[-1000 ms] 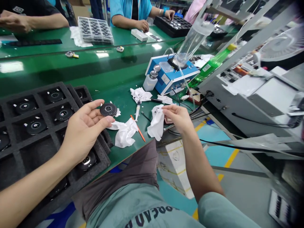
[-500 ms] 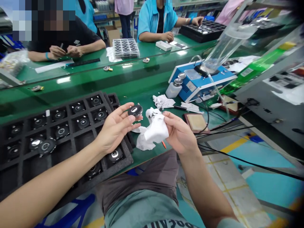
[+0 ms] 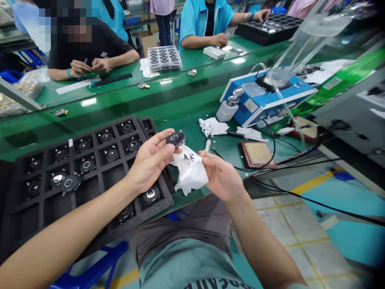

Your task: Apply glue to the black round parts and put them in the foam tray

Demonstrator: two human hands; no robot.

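Between the thumb and fingers of my left hand [image 3: 153, 160] is a round black watch case [image 3: 175, 139]. My right hand [image 3: 222, 174] pinches a white wipe [image 3: 192, 170] marked with black smudges. The wipe hangs just below and to the right of the watch case; whether they touch I cannot tell. Under my left forearm lies a black foam tray [image 3: 108, 176] holding several similar round parts in its compartments. One watch case [image 3: 70, 183] rests across a divider, partly over another.
A blue machine [image 3: 255, 100] with a clear tube stands at the back right. Near it are a dispenser bottle [image 3: 227, 109], a smudged crumpled wipe [image 3: 213, 127], a sponge in a brown tray [image 3: 257, 154] and black cables. Co-workers sit across the green bench [image 3: 120, 96].
The wipe has been turned and spread, so its black smudges now face up, and it is closer to the watch case. My left hand still holds the case. The camera view has shifted slightly.
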